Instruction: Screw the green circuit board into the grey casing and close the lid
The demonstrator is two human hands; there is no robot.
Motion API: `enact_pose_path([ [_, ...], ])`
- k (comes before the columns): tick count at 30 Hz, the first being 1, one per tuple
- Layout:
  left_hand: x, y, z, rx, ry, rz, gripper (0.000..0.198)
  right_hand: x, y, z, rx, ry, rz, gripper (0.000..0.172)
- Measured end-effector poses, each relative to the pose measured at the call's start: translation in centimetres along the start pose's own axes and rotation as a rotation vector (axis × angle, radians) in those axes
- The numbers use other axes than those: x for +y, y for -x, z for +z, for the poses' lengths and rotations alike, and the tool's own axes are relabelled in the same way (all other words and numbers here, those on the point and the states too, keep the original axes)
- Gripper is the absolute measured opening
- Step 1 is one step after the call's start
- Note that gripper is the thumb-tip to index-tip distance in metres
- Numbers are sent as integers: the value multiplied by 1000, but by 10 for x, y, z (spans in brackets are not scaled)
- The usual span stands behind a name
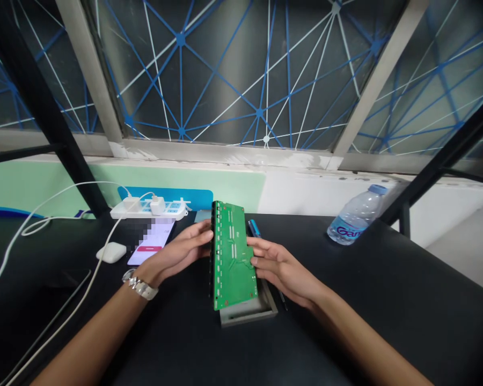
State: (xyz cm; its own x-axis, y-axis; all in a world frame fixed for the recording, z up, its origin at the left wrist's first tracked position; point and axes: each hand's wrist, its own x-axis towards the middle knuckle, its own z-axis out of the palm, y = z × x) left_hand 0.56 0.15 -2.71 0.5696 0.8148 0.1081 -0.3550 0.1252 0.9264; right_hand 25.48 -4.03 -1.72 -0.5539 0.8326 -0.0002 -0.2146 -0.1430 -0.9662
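A green circuit board (236, 257) is held up on edge, tilted, above a shallow grey metal case (249, 316) on the black table. A row of black connectors (213, 246) runs down the board's left edge. My left hand (187, 246) grips that connector side, its fingertips partly hidden behind it. On the board's right edge my right hand (279, 265) closes with thumb and fingers. A blue-ended screwdriver or pen (254, 228) lies behind the board, partly covered by my right hand.
To the left are a lit phone (155, 244), a white earbud case (111, 252) and a power strip (173, 209) with white cables (104, 238). A water bottle (355, 215) stands tilted in view at the right. Black frame legs (404, 220) rise at both sides.
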Motion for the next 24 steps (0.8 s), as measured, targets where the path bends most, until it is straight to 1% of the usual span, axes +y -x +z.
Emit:
enact_pose_path([
  [2, -10, -1, 4, -9, 37, -50, 46, 1, 0, 4, -8, 7, 0, 43],
  [4, -16, -2, 10, -46, 69, -101, 51, 1, 0, 8, -27, 7, 0, 44],
  [7, -19, -4, 22, -107, 117, -144, 61, -2, 1, 14, -89, 9, -23, 50],
  [10, -18, -5, 32, -120, 147, -145, 65, -2, 2, 19, -131, 48, -34, 63],
  [12, -19, -5, 36, -108, 135, -151, 66, 1, 2, 20, -144, 83, -39, 74],
  [15, -21, -3, 38, -81, 94, -155, 62, 7, 1, 22, -134, 151, -85, 85],
  [19, -25, -2, 41, -46, 50, -99, 56, 13, 0, 22, -95, 245, -148, 100],
  [21, -27, -2, 42, -21, 19, -65, 53, 14, 0, 21, -89, 269, -153, 102],
  [24, -29, -3, 43, 19, -34, -19, 49, 12, 0, 21, -104, 271, -167, 98],
])
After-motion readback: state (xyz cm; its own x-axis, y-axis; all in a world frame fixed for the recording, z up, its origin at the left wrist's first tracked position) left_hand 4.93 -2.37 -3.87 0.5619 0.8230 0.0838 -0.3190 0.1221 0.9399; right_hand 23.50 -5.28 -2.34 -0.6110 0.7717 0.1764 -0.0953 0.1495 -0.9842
